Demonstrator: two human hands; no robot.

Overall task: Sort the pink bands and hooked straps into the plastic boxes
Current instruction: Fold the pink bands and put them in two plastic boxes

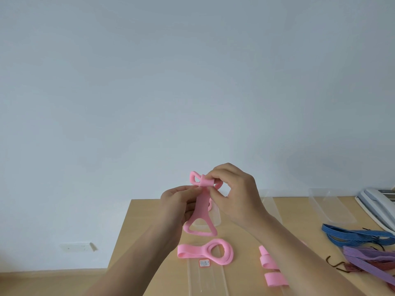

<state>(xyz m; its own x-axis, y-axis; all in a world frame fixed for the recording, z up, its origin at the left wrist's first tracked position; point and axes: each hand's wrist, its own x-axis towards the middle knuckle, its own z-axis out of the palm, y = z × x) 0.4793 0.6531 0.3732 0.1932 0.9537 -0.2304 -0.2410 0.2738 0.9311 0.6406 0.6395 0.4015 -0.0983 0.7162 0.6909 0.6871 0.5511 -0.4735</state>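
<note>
Pink band (202, 202), head view, centre of frame, is held above the wooden table (143, 212). The right hand (235, 195) pinches its rolled upper end and the left hand (177, 208) grips its middle. If either pinch slackens, the springy roll will likely uncoil. At lower centre, the small label (204, 262) on the clear plastic box (205, 280) is too blurred to read.

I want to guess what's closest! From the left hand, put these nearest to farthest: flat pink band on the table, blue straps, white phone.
1. Flat pink band, on the table just below the left hand.
2. Blue straps, off to the right.
3. White phone, far right corner, farthest.
</note>
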